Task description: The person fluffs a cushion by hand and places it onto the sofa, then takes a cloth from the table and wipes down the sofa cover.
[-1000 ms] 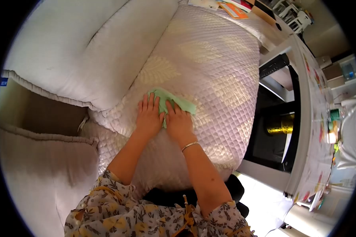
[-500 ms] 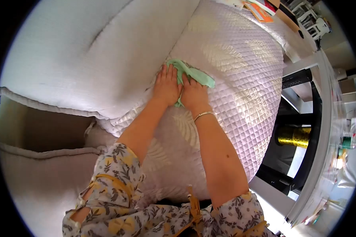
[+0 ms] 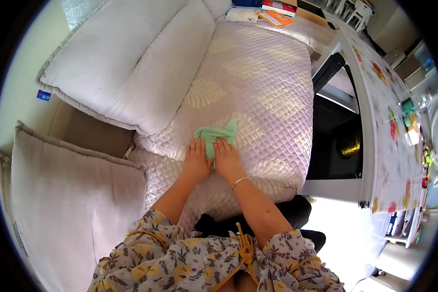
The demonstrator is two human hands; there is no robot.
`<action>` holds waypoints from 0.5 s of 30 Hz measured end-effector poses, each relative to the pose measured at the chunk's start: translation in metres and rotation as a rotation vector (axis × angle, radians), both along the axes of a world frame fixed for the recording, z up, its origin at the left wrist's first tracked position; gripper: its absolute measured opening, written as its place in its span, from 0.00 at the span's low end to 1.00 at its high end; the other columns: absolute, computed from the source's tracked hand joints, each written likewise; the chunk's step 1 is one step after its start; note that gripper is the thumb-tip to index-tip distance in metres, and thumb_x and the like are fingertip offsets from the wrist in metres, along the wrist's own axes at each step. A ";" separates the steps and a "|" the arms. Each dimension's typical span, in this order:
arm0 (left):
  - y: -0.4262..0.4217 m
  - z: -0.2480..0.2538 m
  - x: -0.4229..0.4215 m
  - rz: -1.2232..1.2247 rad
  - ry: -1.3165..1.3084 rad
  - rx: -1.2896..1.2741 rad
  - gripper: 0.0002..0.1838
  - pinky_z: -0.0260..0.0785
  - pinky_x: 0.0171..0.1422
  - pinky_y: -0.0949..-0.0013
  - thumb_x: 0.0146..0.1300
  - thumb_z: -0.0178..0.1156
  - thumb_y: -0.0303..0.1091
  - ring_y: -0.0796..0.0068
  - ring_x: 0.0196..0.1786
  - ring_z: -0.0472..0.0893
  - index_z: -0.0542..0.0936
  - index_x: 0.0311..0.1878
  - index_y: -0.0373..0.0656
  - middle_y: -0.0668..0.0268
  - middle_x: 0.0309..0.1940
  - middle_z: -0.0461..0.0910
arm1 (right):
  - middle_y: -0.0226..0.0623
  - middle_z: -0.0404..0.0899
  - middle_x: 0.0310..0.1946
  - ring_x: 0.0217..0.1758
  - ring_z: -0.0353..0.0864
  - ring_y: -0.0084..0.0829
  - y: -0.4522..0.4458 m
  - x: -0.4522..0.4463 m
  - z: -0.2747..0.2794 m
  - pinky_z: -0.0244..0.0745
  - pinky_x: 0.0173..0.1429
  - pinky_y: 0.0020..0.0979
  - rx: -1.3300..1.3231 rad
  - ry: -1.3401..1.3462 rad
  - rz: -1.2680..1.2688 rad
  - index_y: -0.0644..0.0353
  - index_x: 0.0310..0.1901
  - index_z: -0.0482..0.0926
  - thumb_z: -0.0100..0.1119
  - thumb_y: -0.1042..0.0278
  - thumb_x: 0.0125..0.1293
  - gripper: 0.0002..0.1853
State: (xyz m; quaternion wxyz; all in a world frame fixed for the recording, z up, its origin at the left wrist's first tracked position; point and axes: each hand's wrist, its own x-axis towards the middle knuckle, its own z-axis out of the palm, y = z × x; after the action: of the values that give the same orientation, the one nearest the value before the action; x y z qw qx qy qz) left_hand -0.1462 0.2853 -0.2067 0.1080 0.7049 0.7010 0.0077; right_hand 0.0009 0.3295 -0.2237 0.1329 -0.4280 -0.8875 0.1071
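A crumpled light green cloth point(image 3: 210, 134) lies on the quilted, leaf-patterned cover point(image 3: 277, 100) of the sofa seat. My left hand point(image 3: 197, 159) presses down on the cloth's left and lower part, its fingers laid flat. Beside it, my right hand point(image 3: 226, 158) rests with its fingers on the right part of the cloth, a thin bracelet at the wrist. The two hands are side by side, thumbs close together. One end of the cloth sticks out beyond my fingertips towards the upper right.
Large grey cushions point(image 3: 117, 63) lean at the left, with another cushion point(image 3: 78, 199) nearer me. A table with a floral top point(image 3: 392, 117) and a dark lower shelf stands on the right. An orange booklet point(image 3: 275, 19) and papers point(image 3: 242, 14) lie at the far end.
Between the two earlier frames both hands pushed the cloth forward along the cushion's base; now they are back nearer my body. The cloth's free end points more upward, and the view has shifted.
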 end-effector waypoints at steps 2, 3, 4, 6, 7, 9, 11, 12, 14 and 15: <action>-0.025 -0.002 0.020 -0.012 -0.016 0.014 0.42 0.38 0.83 0.45 0.69 0.54 0.48 0.42 0.82 0.42 0.54 0.76 0.28 0.45 0.80 0.47 | 0.48 0.65 0.72 0.77 0.61 0.43 -0.026 0.017 0.010 0.58 0.77 0.42 -0.015 0.003 -0.024 0.67 0.66 0.69 0.52 0.68 0.67 0.26; -0.031 -0.002 0.032 -0.028 0.012 -0.042 0.42 0.38 0.83 0.46 0.69 0.54 0.47 0.42 0.82 0.42 0.54 0.76 0.28 0.45 0.80 0.46 | 0.48 0.66 0.71 0.76 0.61 0.43 -0.036 0.026 0.016 0.58 0.77 0.42 -0.039 0.005 -0.045 0.67 0.66 0.70 0.52 0.68 0.67 0.26; -0.037 -0.001 0.043 -0.045 0.042 -0.099 0.42 0.38 0.83 0.46 0.69 0.53 0.46 0.43 0.82 0.42 0.53 0.76 0.28 0.45 0.80 0.46 | 0.48 0.66 0.71 0.76 0.61 0.43 -0.044 0.036 0.016 0.58 0.77 0.42 -0.022 0.013 -0.057 0.67 0.66 0.70 0.52 0.68 0.67 0.26; -0.049 0.000 0.067 -0.084 0.039 -0.082 0.41 0.39 0.83 0.48 0.69 0.53 0.45 0.43 0.82 0.42 0.53 0.77 0.28 0.45 0.80 0.46 | 0.45 0.66 0.72 0.77 0.61 0.41 -0.059 0.060 0.012 0.59 0.76 0.42 -0.072 0.029 -0.137 0.65 0.66 0.70 0.54 0.67 0.66 0.26; -0.053 0.000 0.075 -0.112 0.029 -0.087 0.41 0.39 0.83 0.49 0.69 0.53 0.43 0.43 0.82 0.42 0.53 0.77 0.28 0.45 0.80 0.46 | 0.45 0.66 0.72 0.77 0.61 0.41 -0.066 0.071 0.005 0.59 0.76 0.42 -0.060 0.036 -0.151 0.65 0.66 0.70 0.54 0.67 0.66 0.26; -0.050 -0.014 0.082 -0.181 0.054 -0.074 0.40 0.39 0.83 0.50 0.69 0.53 0.41 0.43 0.82 0.43 0.52 0.77 0.28 0.45 0.80 0.46 | 0.41 0.69 0.70 0.75 0.63 0.39 -0.079 0.091 -0.010 0.61 0.75 0.42 0.077 -0.005 -0.229 0.63 0.64 0.71 0.54 0.68 0.66 0.25; -0.051 -0.018 0.093 -0.240 0.074 -0.066 0.40 0.38 0.84 0.52 0.69 0.52 0.40 0.43 0.82 0.44 0.52 0.77 0.28 0.45 0.80 0.46 | 0.41 0.69 0.69 0.74 0.64 0.39 -0.088 0.106 -0.021 0.61 0.74 0.42 0.081 0.015 -0.302 0.62 0.64 0.72 0.53 0.69 0.66 0.24; -0.051 -0.018 0.102 -0.329 0.130 -0.060 0.38 0.42 0.83 0.54 0.68 0.52 0.38 0.44 0.81 0.47 0.55 0.76 0.29 0.45 0.79 0.49 | 0.40 0.70 0.68 0.73 0.66 0.40 -0.093 0.113 -0.016 0.62 0.73 0.43 0.073 0.034 -0.363 0.61 0.63 0.73 0.53 0.70 0.66 0.24; -0.055 -0.021 0.120 -0.427 0.194 -0.060 0.36 0.45 0.82 0.55 0.68 0.52 0.36 0.45 0.80 0.50 0.58 0.75 0.30 0.46 0.79 0.51 | 0.41 0.69 0.69 0.72 0.67 0.41 -0.098 0.129 -0.006 0.64 0.72 0.44 -0.023 0.044 -0.415 0.61 0.64 0.72 0.53 0.71 0.65 0.24; -0.056 -0.025 0.129 -0.452 0.112 0.025 0.32 0.52 0.79 0.56 0.67 0.53 0.34 0.45 0.77 0.57 0.63 0.73 0.32 0.47 0.75 0.59 | 0.42 0.69 0.69 0.71 0.68 0.42 -0.099 0.136 0.000 0.66 0.70 0.44 -0.119 0.050 -0.458 0.61 0.64 0.72 0.53 0.72 0.64 0.25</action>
State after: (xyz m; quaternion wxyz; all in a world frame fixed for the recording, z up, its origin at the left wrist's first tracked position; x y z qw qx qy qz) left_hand -0.0175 0.2298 -0.2313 0.0593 0.8446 0.5300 -0.0473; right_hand 0.1366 0.2309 -0.2238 0.1504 -0.6223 -0.7559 0.1370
